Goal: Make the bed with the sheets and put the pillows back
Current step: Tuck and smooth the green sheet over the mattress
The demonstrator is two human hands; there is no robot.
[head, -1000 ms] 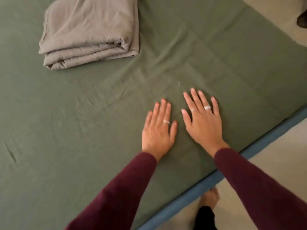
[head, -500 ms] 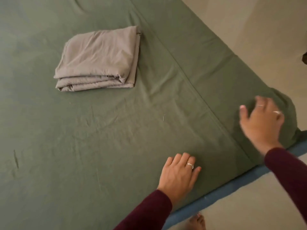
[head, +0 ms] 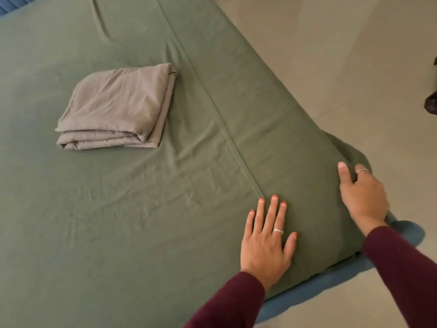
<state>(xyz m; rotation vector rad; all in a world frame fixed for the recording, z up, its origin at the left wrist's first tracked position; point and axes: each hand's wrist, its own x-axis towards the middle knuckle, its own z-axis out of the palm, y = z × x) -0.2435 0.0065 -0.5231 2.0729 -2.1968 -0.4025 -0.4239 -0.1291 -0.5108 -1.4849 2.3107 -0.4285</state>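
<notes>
- Bed [head: 59, 268] filling the view from lower left to top centre, its right edge slanting from 12 o'clock down toward 4 o'clock.
- Green sheet [head: 118, 209] spread flat over the whole top, lightly creased, with a long seam or fold line running from about 12 o'clock down to the left fingertips.
- Beige floor [head: 331, 67] of smooth tile along the right side, from 1 to 5 o'clock; a dark object [head: 431, 102], cut off by the frame at 3 o'clock, cannot be identified.
- Blue bed base [head: 319, 290] showing under the sheet at the near corner, around 5 o'clock, and again at the far top left.
- Folded grey sheet [head: 118, 107] lying on the green sheet at about 10 o'clock, stacked in several layers, well apart from both hands.
- No brand, label or writing readable anywhere.
- Left hand [head: 266, 242] pressed flat on the green sheet near the bed's corner, fingers straight and close together, a ring on one finger, maroon sleeve [head: 231, 304] behind.
- Right hand [head: 361, 195] at 3 to 4 o'clock of the left, at the corner's edge, thumb on top and fingers curled over the bunched green sheet there, gripping it; a ring visible on one finger.
</notes>
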